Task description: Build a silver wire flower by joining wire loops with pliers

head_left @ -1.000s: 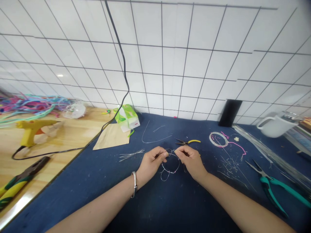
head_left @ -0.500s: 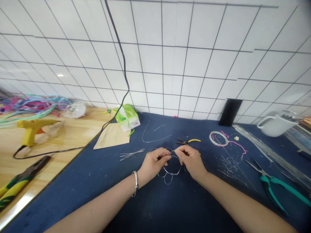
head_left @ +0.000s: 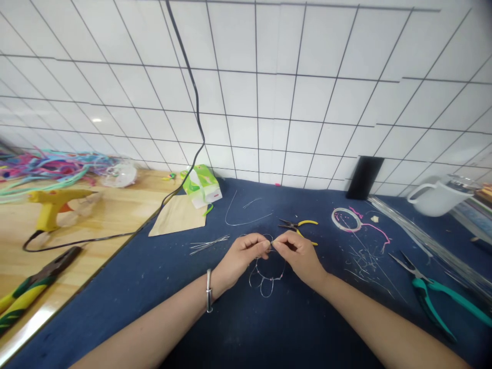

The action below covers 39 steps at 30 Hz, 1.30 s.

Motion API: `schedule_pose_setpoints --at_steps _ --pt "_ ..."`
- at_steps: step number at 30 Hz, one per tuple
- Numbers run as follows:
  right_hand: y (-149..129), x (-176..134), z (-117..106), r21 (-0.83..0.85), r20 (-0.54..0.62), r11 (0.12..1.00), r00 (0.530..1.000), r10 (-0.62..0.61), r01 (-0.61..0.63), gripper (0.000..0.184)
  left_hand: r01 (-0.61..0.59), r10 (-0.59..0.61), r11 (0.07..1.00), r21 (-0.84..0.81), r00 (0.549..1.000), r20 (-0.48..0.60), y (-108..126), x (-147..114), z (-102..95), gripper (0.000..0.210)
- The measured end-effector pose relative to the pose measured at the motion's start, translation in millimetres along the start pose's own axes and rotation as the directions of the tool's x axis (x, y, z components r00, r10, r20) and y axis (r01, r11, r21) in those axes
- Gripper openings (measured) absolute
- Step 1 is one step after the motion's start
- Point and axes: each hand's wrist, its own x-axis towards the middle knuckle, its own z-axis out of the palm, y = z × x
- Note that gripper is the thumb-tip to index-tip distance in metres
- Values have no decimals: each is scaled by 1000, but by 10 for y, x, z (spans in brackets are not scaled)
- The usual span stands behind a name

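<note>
Silver thin-wire ring with small outer loops (head_left: pixel 272 279) was observed in the head view, held at its far edge between both hands, over a dark blue cloth (head_left: pixel 246 328); whether its near edge rested on the cloth could not be determined. The bare left hand (head_left: pixel 242 256), with a silver metal bangle (head_left: pixel 208 290) at the wrist, was pinched closed, thumb against forefinger on the wire. The bare right hand (head_left: pixel 302 256) was pinched likewise, its fingertips just beside those of the left. Small dark-nosed pliers with yellow handles (head_left: pixel 294 225) lay just beyond the right hand. A bundle of short, straight silver wires (head_left: pixel 209 244) lay to the left. Farther right were scattered silver wire clippings (head_left: pixel 365 264) and long-nosed pliers with teal handles (head_left: pixel 421 284)
</note>
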Motion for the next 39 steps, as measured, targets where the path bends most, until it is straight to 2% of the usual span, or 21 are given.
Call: schedule_pose_setpoints --at_steps 6,15,20,26,31,36,39 --pt "-8 -9 13 -58 44 996 997 -66 69 16 47 -47 998 -29 999 -4 5 -9 -1 14" --pt "4 -14 32 -78 86 985 985 -149 156 16 124 -113 960 -250 992 56 27 -15 -5 5" --pt "18 1 20 -71 63 995 996 -62 67 10 164 -156 931 -325 986 53 -6 10 -65 8" --pt "24 8 9 -30 11 998 999 48 -48 8 107 -120 910 -400 993 -9 -45 31 -97 15" --pt "40 4 -15 -27 19 999 999 35 -34 14 123 -123 947 -295 992 20 -33 44 -118 16" --pt "46 6 -11 -102 24 994 999 -34 37 14 49 -50 997 -59 999 -21 4 62 -142 19" --pt "40 0 3 -137 27 988 997 -70 73 14 16 -16 1000 15 999 -41 7 62 -142 18"
